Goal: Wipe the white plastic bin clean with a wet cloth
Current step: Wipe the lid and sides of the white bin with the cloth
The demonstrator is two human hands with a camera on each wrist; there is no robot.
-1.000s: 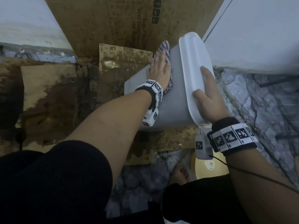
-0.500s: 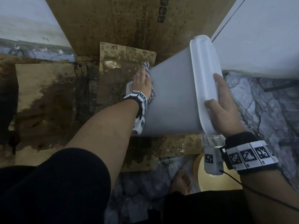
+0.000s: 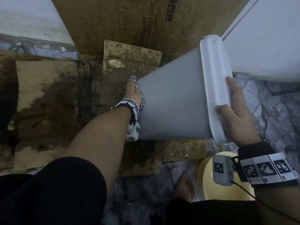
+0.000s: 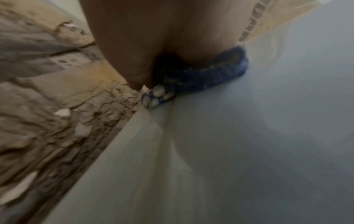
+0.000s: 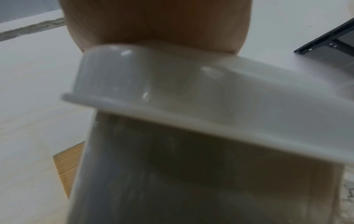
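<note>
The white plastic bin [image 3: 175, 98] lies tipped on its side, its lidded rim [image 3: 214, 88] to the right. My left hand [image 3: 134, 91] presses a blue-and-white checked cloth [image 3: 142, 101] against the bin's bottom end with straight fingers. My right hand [image 3: 235, 114] grips the rim, thumb on the outer face and fingers behind it. In the left wrist view the cloth [image 4: 201, 78] is bunched under the left hand [image 4: 153, 37] against the bin [image 4: 249, 136]. The right wrist view shows the right hand [image 5: 153, 19] on the glossy rim [image 5: 210, 98].
Wet, stained cardboard sheets [image 3: 129, 59] cover the floor under the bin, and a big cardboard box [image 3: 129, 18] stands behind. A white panel [image 3: 267, 38] is close on the right. A yellow round object [image 3: 209, 176] and my bare foot [image 3: 185, 187] are on the marble floor [image 3: 276, 111].
My left hand slid the cloth from the bin's side near the rim down to its bottom end. The rim and my right hand shifted right.
</note>
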